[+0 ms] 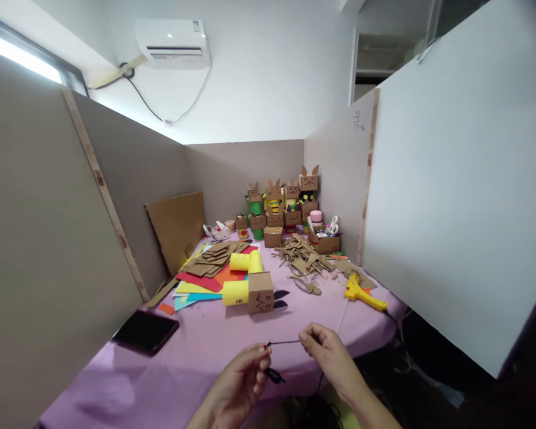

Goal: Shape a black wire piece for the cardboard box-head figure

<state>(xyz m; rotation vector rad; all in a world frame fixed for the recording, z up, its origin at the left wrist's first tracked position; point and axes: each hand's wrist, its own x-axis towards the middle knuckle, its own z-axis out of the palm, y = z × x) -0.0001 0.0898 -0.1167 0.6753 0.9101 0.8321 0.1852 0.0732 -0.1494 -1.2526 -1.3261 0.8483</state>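
Over the near edge of the table, a thin black cord [284,342] is stretched straight between my two hands. My left hand [241,375] pinches one end of it between thumb and fingertips. Below those fingers hangs a dark bundle [275,375], perhaps more of the cord; its exact form is unclear. At the other end, my right hand [330,357] is closed on the cord with thumb and index finger. Just beyond lies a cardboard animal figure [261,295] on its side, with a drawn face, dark pointed ears and a yellow paper tube [235,294] as its body.
A yellow glue gun [361,294] lies to the right, its lead trailing off the table. A black tablet [146,332] rests at left. Coloured paper [201,287], cardboard scraps [301,255] and several finished figures [274,205] stand farther back. Partitions [438,196] flank the purple tablecloth [196,351].
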